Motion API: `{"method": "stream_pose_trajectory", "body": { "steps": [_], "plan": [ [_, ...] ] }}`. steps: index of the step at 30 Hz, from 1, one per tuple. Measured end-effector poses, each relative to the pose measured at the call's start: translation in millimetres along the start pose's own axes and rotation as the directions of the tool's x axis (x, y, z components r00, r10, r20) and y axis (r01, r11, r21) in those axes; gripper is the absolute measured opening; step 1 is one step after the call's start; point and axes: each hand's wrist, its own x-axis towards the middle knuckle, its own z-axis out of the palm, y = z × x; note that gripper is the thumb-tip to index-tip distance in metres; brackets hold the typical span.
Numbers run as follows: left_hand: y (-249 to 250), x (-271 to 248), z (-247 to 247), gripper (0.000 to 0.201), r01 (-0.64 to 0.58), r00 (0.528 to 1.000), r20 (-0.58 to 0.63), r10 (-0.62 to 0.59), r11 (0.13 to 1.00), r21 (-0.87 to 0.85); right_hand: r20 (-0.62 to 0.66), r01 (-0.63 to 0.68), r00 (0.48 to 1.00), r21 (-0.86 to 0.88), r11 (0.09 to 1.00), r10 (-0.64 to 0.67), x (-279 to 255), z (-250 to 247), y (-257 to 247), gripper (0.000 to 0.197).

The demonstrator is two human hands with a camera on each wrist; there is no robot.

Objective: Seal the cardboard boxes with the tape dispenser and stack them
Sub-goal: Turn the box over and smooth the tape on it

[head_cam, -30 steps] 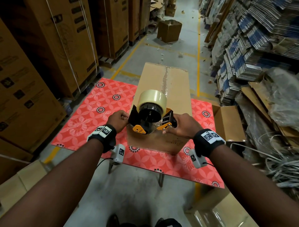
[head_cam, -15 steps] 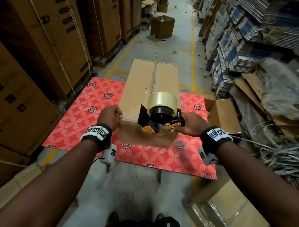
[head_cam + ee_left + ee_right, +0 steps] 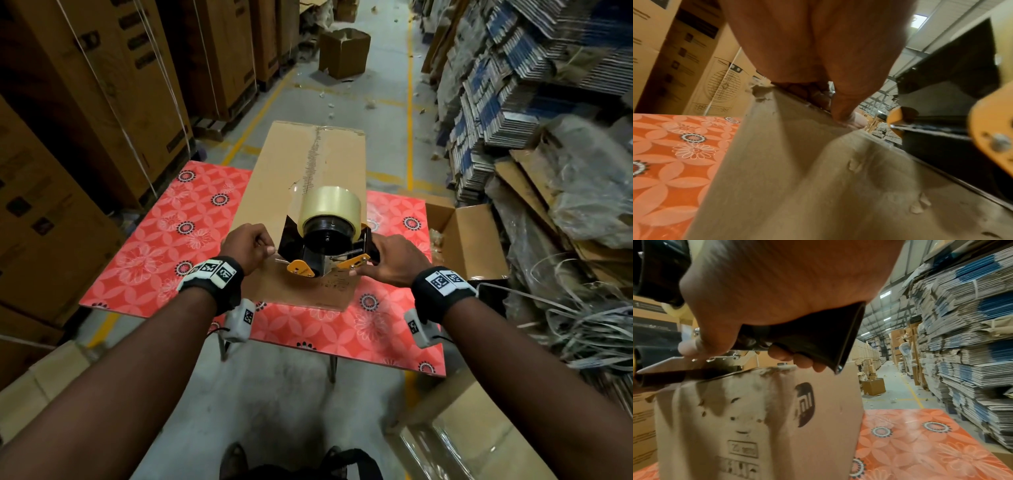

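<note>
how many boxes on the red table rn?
1: the long cardboard box lies along the table, tape dispenser at its near end. The open box sits beside the table, not on it.

**You're in a warehouse aisle**

Tall printed cartons [image 3: 85,102] rise on your left, bundles of flattened boxes [image 3: 513,85] tower on your right, yellow floor lines [image 3: 410,102] run down the concrete, and roof strip lights [image 3: 887,293] glow far ahead.

A long brown cardboard box [image 3: 308,192] is lying flat on the red flowered surface [image 3: 164,246], its far end overhanging the edge; clear tape is running along its top seam; a black-and-yellow tape dispenser [image 3: 325,246] — carrying a roll of clear tape [image 3: 330,205] — is sitting upright on the box's near end.
</note>
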Motion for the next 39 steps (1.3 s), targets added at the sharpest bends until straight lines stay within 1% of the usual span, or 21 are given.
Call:
{"method": "stream_pose_trajectory", "body": {
  "steps": [2, 6, 9, 12, 14, 15, 17, 20, 22, 24, 27, 30, 31, 35, 37, 39],
  "plan": [
    [-1.6, 0.0, 3.0, 0.023, 0.014, 1.000, -0.011, -0.015, 1.000, -0.017, -0.006, -0.001, 1.000, -0.003, 1.000, 0.001, -8.7, -8.0, 13.7, 0.055],
    [2.4, -1.4, 2.4, 0.026, 0.025, 1.000, -0.017, -0.025, 1.000, -0.015, -0.041, -0.039, 0.998, 0.038, 0.999, 0.040, -30.6, -18.5, 46.0, 0.053],
    [6.8, -1.3, 3.4, 0.024, 0.051, 0.999, -0.011, -0.051, 0.999, 0.015, -0.055, -0.031, 0.998, 0.070, 0.997, 0.035, -38.7, -18.9, 47.6, 0.058],
    [14.6, -1.0, 8.3, 0.024, 0.101, 0.995, -0.009, -0.100, 0.993, 0.064, -0.063, -0.012, 0.998, 0.090, 0.996, 0.018, -41.2, -18.7, 44.0, 0.057],
    [29.5, -2.4, 14.4, 0.023, 0.074, 0.997, 0.014, -0.076, 0.993, 0.088, -0.063, -0.021, 0.998, 0.110, 0.994, 0.028, -42.4, -16.4, 44.5, 0.053],
    [39.2, -3.2, 19.8, 0.024, 0.035, 0.999, 0.031, -0.038, 0.995, 0.092, -0.054, -0.028, 0.998, 0.125, 0.992, 0.035, -43.3, -14.8, 46.8, 0.052],
    [59.7, -2.6, 34.7, 0.021, -0.014, 0.999, 0.048, 0.008, 0.993, 0.118, -0.059, -0.026, 0.998, 0.145, 0.989, 0.035, -44.1, -10.2, 50.1, 0.055],
    [78.1, -1.9, 54.2, 0.006, -0.018, 0.999, 0.046, 0.011, 0.988, 0.155, -0.067, -0.007, 0.998, 0.136, 0.991, 0.017, -46.5, -11.3, 50.8, 0.041],
    [77.6, -0.8, 60.0, 0.005, 0.003, 0.999, 0.031, -0.008, 0.990, 0.143, -0.078, -0.004, 0.997, 0.147, 0.989, 0.016, -48.0, -12.2, 49.7, 0.038],
    [73.9, -0.5, 61.4, 0.005, 0.018, 1.000, 0.009, -0.019, 0.993, 0.118, -0.084, -0.007, 0.996, 0.167, 0.986, 0.021, -47.4, -10.6, 50.3, 0.046],
    [69.4, -0.6, 60.4, 0.003, 0.016, 1.000, 0.019, -0.018, 0.996, 0.084, -0.090, 0.012, 0.996, 0.154, 0.988, 0.002, -47.6, -9.3, 53.7, 0.057],
    [69.0, -0.8, 60.2, 0.024, 0.016, 0.999, 0.042, -0.016, 1.000, 0.014, -0.101, 0.006, 0.995, 0.123, 0.992, 0.007, -55.2, -16.9, 64.8, 0.058],
    [68.1, -0.5, 60.7, 0.026, 0.021, 0.999, 0.047, -0.020, 1.000, -0.015, -0.105, -0.008, 0.994, 0.108, 0.994, 0.019, -59.5, -18.0, 73.2, 0.058],
    [67.9, -0.9, 63.3, 0.019, 0.039, 0.998, 0.048, -0.036, 0.997, -0.063, -0.110, -0.038, 0.993, 0.040, 0.998, 0.042, -80.5, -24.1, 101.0, 0.059],
    [69.3, 1.5, 64.7, 0.019, 0.058, 0.997, 0.051, -0.056, 0.997, -0.042, -0.092, -0.058, 0.994, 0.064, 0.996, 0.064, -86.7, -21.7, 101.6, 0.056],
    [77.7, 5.4, 64.7, 0.022, 0.070, 0.995, 0.068, -0.071, 0.997, 0.014, -0.072, -0.087, 0.993, 0.075, 0.993, 0.093, -87.7, -14.1, 98.7, 0.048]
  ]
}}
